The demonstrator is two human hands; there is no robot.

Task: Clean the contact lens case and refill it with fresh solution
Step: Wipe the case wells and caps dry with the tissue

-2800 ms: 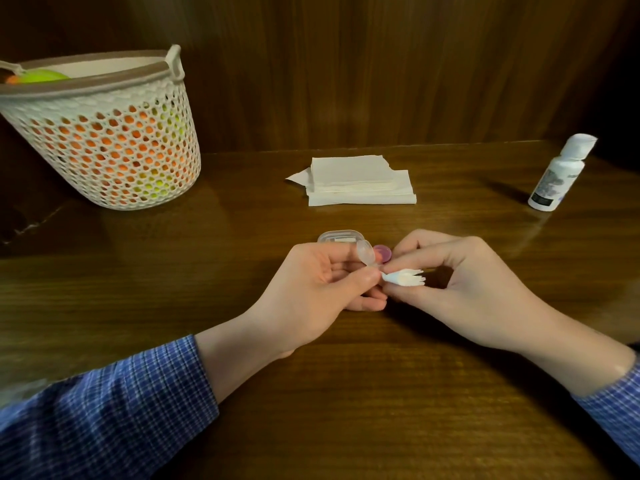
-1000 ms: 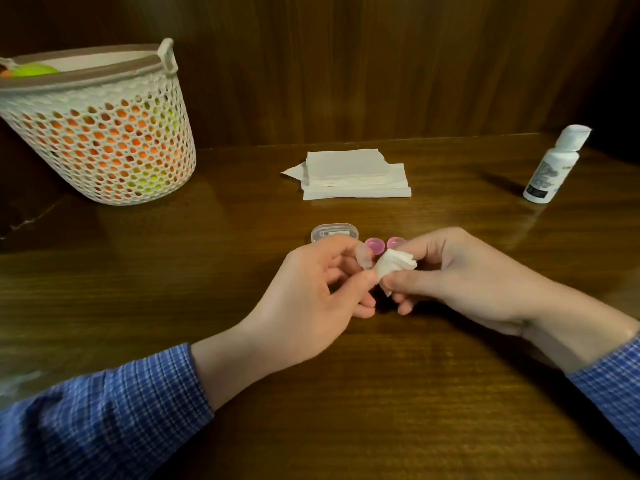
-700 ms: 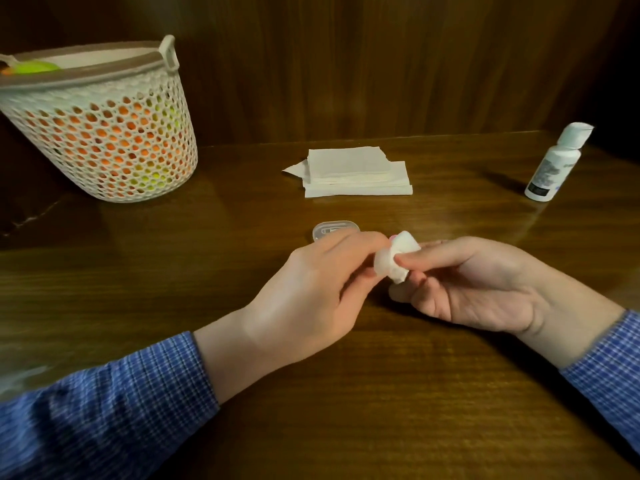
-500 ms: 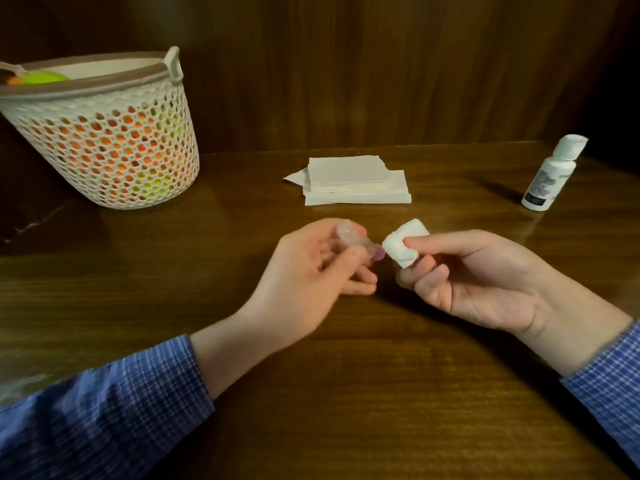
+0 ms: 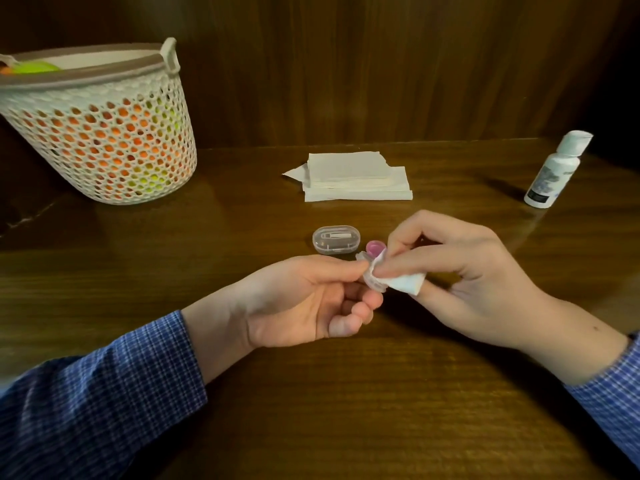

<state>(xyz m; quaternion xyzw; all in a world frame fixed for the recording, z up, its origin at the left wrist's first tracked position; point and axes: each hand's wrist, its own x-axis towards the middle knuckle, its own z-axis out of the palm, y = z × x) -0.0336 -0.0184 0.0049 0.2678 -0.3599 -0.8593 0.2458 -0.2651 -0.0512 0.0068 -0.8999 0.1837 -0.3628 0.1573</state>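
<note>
Lens case [image 5: 371, 279] sits pinched in the left hand [image 5: 304, 306] grip just above the desk [image 5: 346, 410], right hand [image 5: 467, 271] pressing a folded tissue [image 5: 405, 284] into it. Tiny, light, slick plastic, I'd guess, so hold it by the rim. Beyond: clear box [image 5: 336, 240], tissue stack [image 5: 356, 178], bottle [image 5: 554, 171] far right, basket [image 5: 104, 133] far left.

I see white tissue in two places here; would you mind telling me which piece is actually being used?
The small folded tissue pinched in the right hand, pressed against the lens case; the tissue stack lies untouched farther back.
</note>
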